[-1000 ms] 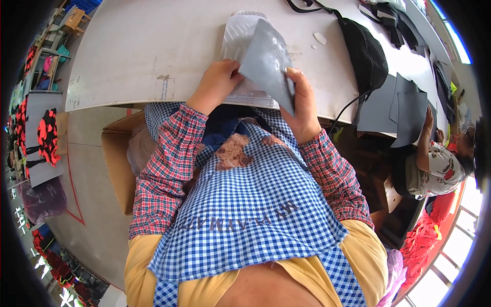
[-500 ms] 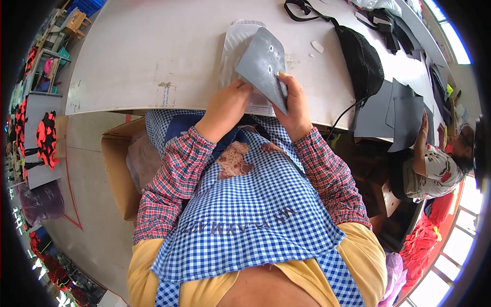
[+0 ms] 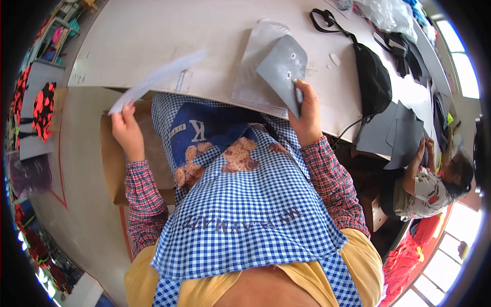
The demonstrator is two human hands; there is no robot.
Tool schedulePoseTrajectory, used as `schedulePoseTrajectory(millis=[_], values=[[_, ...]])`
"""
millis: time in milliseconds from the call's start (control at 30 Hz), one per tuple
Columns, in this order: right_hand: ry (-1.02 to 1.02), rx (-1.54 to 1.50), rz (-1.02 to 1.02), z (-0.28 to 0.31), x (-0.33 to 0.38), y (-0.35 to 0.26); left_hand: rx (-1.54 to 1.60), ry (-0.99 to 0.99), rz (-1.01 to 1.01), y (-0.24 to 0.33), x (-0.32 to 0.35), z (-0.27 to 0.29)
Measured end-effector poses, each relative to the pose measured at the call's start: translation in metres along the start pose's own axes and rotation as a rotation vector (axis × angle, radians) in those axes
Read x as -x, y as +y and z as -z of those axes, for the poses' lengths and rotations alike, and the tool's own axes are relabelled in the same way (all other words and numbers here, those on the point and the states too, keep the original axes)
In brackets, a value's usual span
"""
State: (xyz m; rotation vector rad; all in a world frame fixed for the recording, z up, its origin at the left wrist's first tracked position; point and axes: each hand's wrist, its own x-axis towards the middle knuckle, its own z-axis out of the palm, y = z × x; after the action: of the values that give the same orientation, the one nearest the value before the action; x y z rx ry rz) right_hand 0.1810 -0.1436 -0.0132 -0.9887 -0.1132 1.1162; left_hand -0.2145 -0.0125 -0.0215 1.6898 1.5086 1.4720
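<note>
My left hand (image 3: 128, 132) is out to the left, beyond the table's front edge, its fingertips pinched on one end of a thin, whitish translucent sheet (image 3: 157, 78). The sheet slants up over the table and looks smeared by motion. In my right hand (image 3: 306, 113) is a grey flat panel (image 3: 284, 66) with small holes, gripped at its near corner between thumb and fingers. Beneath that panel, a stack of translucent sheets (image 3: 246, 82) lies on the table at its front edge, partly covered.
A black pouch (image 3: 372, 77) with a strap lies on the white table (image 3: 133, 30), right of my right hand. Below my left hand stands an open cardboard box (image 3: 113, 158). At far right, a co-worker (image 3: 427, 189) handles grey sheets (image 3: 406, 135).
My left hand has come away from the stack and swung left with a translucent sheet. The right hand has shifted slightly right, still holding the grey panel.
</note>
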Motion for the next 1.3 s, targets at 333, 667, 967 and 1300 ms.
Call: schedulePoseTrajectory(millis=[333, 667, 967, 1300], values=[[-0.308, 0.751, 0.446, 0.053, -0.015, 0.007, -0.594, 0.085, 0.208, -0.166, 0.133, 0.088], [-0.124, 0.408, 0.207, 0.028, -0.009, 0.003, -1.003, -0.828, 0.864, -0.265, 0.216, 0.042], [-0.261, 1.089, 0.519, 0.03, 0.005, 0.002, -0.186, -0.13, 0.071, -0.006, 0.013, -0.004], [-0.044, 0.194, 0.159, 0.005, 0.022, -0.025, 0.04, -0.635, -0.39, 0.088, 0.022, -0.192]])
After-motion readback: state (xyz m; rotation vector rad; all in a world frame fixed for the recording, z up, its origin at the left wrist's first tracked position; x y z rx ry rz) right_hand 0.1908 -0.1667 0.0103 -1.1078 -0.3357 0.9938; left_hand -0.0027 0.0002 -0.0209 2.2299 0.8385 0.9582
